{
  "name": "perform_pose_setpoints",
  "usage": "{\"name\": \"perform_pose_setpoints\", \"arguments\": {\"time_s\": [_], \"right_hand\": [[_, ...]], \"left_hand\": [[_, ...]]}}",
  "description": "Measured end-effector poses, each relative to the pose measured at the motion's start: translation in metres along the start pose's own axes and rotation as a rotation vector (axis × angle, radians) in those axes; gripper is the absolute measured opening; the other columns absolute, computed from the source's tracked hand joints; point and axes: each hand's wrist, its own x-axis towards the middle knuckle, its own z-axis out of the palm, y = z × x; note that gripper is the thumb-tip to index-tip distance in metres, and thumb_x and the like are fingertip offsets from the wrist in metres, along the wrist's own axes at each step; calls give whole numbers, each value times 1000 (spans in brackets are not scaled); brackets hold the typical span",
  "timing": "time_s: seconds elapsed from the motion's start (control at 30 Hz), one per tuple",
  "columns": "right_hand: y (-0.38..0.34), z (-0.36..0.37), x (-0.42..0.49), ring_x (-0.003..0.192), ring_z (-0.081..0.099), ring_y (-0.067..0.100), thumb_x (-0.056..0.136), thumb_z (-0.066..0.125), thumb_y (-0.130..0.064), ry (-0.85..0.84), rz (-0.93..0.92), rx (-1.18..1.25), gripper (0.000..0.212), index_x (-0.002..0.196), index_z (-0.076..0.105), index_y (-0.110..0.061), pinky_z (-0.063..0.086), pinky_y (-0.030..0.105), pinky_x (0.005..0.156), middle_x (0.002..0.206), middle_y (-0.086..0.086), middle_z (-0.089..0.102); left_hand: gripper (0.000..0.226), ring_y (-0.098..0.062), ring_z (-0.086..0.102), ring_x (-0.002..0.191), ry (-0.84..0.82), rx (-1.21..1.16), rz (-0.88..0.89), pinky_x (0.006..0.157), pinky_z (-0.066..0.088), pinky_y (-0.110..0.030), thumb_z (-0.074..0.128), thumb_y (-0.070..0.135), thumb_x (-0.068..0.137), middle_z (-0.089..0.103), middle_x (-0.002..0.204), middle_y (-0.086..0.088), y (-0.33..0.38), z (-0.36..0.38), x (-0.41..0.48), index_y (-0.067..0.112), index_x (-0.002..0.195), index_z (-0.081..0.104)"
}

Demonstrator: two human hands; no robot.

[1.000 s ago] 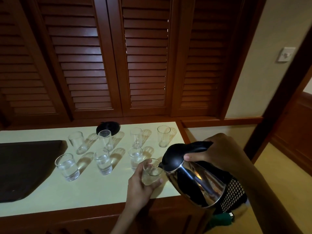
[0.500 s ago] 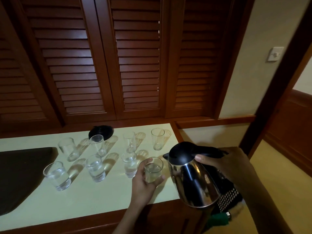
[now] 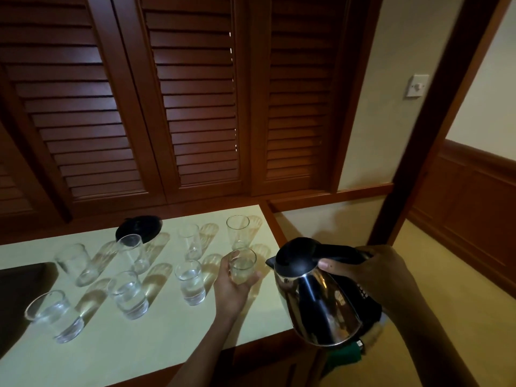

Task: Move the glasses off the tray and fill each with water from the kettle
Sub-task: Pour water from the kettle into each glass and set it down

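Glass [image 3: 241, 266] — gripped by the left hand [image 3: 233, 286] near the counter's [image 3: 117, 356] right edge — should be lowered level; kettle [image 3: 312, 297], clasped by the right hand [image 3: 374, 272], kept upright.

left hand [image 3: 233, 286] grips glass [image 3: 242, 265]; right hand [image 3: 382, 272] holds kettle [image 3: 315, 300].

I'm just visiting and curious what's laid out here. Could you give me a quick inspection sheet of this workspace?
Surface: pale countertop with wooden edge.
Job's things: dark flat tray at left, no glasses on it; seven clear glasses standing on the counter, three front ones holding water; steel kettle with black lid.
Clutter: black round base.
Grippers: left hand holds a small clear glass; right hand grips the kettle handle.
Cables: nothing seen.
Surroundings: louvred wooden doors, wall switch.
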Motion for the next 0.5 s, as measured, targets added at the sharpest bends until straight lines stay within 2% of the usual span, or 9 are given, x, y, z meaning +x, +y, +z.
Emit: {"name": "perform_pose_setpoints", "arguments": {"time_s": [0.1,0.17,0.2,0.27,0.33,0.37,0.4,0.47,0.5], "right_hand": [[0,0,1,65,78,18,43,78,-68,-2,4,-17,65,88,80,-21,62,31,61,73,1,80],[-1,0,1,65,78,17,41,77,-70,4,3,-26,67,86,79,-20,62,30,61,73,1,80],[-2,-1,1,65,77,17,40,76,-70,4,4,-26,68,86,78,-20,62,30,61,73,1,80],[-3,-1,1,64,77,17,41,76,-69,-7,4,-25,65,85,78,-21,61,29,60,72,0,80],[-1,-1,0,62,78,16,46,81,-64,-1,-5,-8,57,83,79,-21,60,28,59,70,0,80],[0,-1,-1,62,78,16,50,85,-60,0,-8,-1,52,84,80,-20,59,28,59,69,0,80],[1,-1,-1,63,78,16,54,87,-56,-1,-13,2,48,85,81,-20,60,29,60,69,0,80],[2,0,-2,65,78,17,55,88,-54,-1,-18,-2,45,85,81,-21,63,32,65,70,-1,80],[2,0,-2,66,79,18,52,87,-57,0,-16,0,48,85,81,-23,64,34,67,71,-1,81]], "left_hand": [[70,6,67,102,2,-6,-10,89,57,-30,96,34,66,70,114,17,-2,2,0,25,125,59],[75,-5,68,109,2,0,-32,90,57,-30,93,46,61,69,115,18,0,0,-2,29,126,59],[79,-12,67,112,-8,5,-38,91,55,-28,93,45,61,68,117,19,2,-1,-3,30,129,57],[101,-17,64,118,-71,58,-46,93,51,-27,96,36,63,64,124,17,6,-3,-8,28,148,42],[124,-19,60,126,-158,173,-33,94,46,-24,93,26,67,57,134,11,12,-9,-17,19,162,14],[122,-19,55,132,-165,218,-41,97,43,-21,89,16,72,52,140,9,16,-15,-25,13,163,8],[113,-18,48,138,-142,253,-51,102,39,-19,82,2,77,46,147,6,19,-21,-33,9,163,9],[93,-21,40,148,-31,257,-8,117,36,-29,66,-17,80,41,158,0,32,-39,-46,9,160,26],[88,-20,43,145,-1,209,2,119,38,-34,62,-22,81,46,156,0,44,-48,-50,11,158,35]]}}
